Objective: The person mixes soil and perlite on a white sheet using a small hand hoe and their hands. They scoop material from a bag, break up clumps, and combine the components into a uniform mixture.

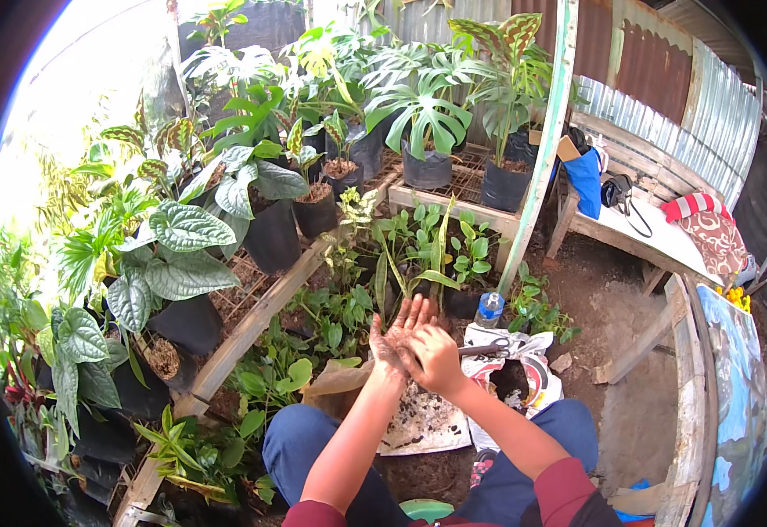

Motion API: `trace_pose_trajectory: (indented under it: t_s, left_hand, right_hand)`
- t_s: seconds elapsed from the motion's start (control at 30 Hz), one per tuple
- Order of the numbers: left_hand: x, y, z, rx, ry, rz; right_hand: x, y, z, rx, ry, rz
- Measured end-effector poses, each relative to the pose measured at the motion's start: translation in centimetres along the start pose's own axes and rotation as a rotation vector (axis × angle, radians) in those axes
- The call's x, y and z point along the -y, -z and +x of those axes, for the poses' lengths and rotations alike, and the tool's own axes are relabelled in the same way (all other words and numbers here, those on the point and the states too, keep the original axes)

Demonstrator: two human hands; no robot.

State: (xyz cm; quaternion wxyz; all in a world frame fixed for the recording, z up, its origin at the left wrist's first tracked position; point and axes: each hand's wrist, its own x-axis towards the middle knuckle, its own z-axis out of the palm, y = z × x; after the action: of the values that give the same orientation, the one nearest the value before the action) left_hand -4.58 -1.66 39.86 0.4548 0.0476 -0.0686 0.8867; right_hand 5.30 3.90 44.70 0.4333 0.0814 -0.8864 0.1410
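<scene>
My left hand is raised in front of me, palm up, fingers spread, its skin dirty with soil. My right hand lies over the heel of that palm with its fingers bent, touching it; no object shows between them. Beneath the hands a white sack is spread on the ground, strewn with dark soil bits. Right of it stands an open white printed bag with dark contents, and a dark-handled tool lies across its top. A clear plastic bottle with a blue label stands just behind. A brown bag is at the left.
Potted monstera plants stand on a wood-framed mesh bench ahead. More black-bagged plants line the left behind a wooden rail. A painted post rises at right, near a wooden bench holding a blue bag and pillows. A green basin is below me.
</scene>
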Motion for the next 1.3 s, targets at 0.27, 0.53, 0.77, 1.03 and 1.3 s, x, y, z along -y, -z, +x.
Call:
trace_pose_trajectory:
  t_s: [0.27,0.53,0.77,1.03,1.3]
  left_hand:
    - [1.3,-0.6,-0.5,-0.173,0.094,0.121]
    - [2.0,-2.7,-1.3,-0.335,0.101,0.24]
    - [2.8,-2.9,-1.6,-0.212,0.14,0.332]
    - [2.5,-1.3,-2.2,-0.095,0.245,0.299]
    - [4.3,-2.6,-2.7,-0.134,0.176,0.298]
  right_hand:
    - [-1.9,0.3,0.3,-0.191,-0.532,0.454]
    - [-0.1,3.1,3.1,-0.014,-0.309,0.263]
    - [-0.2,2.6,2.6,-0.047,-0.265,-0.02]
    - [-2.0,1.9,2.6,-0.012,-0.485,0.175]
    - [-1.2,1.8,2.5,-0.057,-0.328,-0.11]
